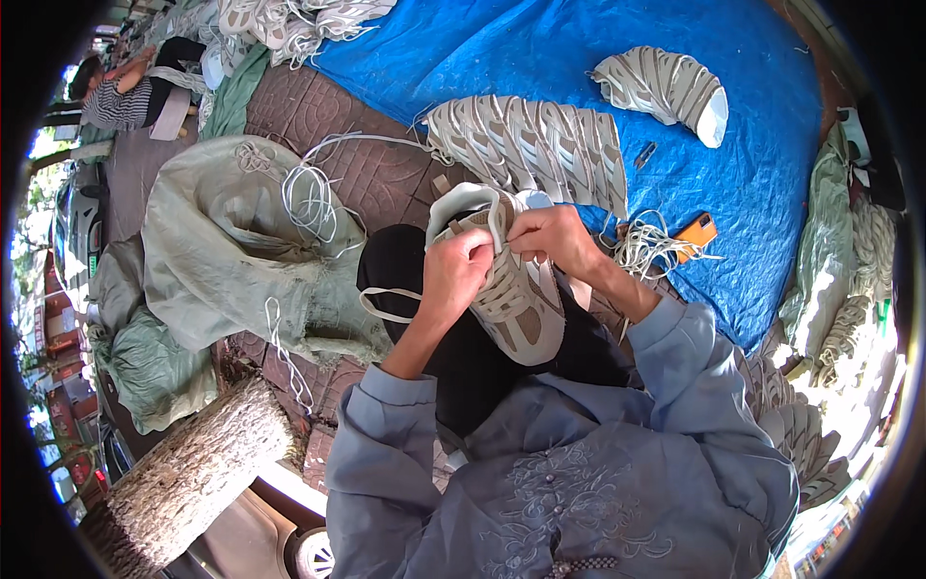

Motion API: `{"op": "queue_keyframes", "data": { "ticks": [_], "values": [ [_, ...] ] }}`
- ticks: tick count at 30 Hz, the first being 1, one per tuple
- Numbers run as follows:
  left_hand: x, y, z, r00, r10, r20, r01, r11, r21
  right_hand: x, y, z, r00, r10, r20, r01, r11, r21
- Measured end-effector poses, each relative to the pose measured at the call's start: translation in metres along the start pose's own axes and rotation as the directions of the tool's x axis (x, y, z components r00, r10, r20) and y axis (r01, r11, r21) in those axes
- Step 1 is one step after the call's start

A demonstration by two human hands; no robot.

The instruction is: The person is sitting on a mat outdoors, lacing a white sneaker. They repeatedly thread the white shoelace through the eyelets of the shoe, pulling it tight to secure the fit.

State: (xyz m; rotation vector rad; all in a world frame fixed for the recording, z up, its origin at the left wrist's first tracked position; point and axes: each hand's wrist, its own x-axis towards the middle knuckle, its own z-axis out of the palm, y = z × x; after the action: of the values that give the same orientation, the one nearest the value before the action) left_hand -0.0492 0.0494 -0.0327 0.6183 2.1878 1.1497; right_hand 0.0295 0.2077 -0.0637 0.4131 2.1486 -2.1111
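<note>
A beige and white sneaker (529,328) rests on my lap, its toe toward me and its padded collar facing away. Flat cream shoelace (500,294) crosses its front, and a loose loop of it sticks out left of my left wrist. My left hand (457,275) is closed, pinching the sneaker beside its upper eyelets. Opposite it, my right hand (558,241) pinches with thumb and forefinger by the upper eyelets, apparently on the lace; the fingertips partly hide it.
Rows of nested shoe uppers (531,145) lie beyond my knees, with another curved stack (666,92) on the blue tarp (733,203). Loose laces (646,246) lie beside an orange phone (696,236). To the left are a pale sack (212,241) and a log (203,463). Another person (125,96) sits far left.
</note>
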Motion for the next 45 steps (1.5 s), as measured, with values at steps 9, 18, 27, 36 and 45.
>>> {"op": "queue_keyframes", "data": {
  "ticks": [9,18,27,36,45],
  "values": [
    [0.009,-0.006,0.003,0.969,0.246,0.002,-0.234,0.919,0.318,0.005,0.005,0.01,0.936,-0.349,-0.047,0.287,0.834,-0.47],
    [0.001,-0.006,-0.03,0.745,0.61,0.269,-0.513,0.268,0.815,0.011,0.009,0.0,0.979,-0.198,-0.052,0.201,0.979,0.047],
    [-0.066,0.012,-0.064,0.932,-0.151,0.329,0.359,0.502,-0.787,-0.016,-0.033,0.07,0.764,-0.596,0.248,0.636,0.63,-0.445],
    [-0.059,-0.004,-0.088,0.987,0.094,-0.127,-0.108,-0.191,-0.976,0.006,-0.066,-0.025,0.965,-0.174,-0.195,0.218,0.947,0.234],
    [-0.055,-0.123,-0.2,0.623,-0.411,-0.665,-0.361,0.603,-0.711,0.005,-0.079,-0.122,0.837,-0.164,-0.522,0.138,0.986,-0.089]
  ]
}}
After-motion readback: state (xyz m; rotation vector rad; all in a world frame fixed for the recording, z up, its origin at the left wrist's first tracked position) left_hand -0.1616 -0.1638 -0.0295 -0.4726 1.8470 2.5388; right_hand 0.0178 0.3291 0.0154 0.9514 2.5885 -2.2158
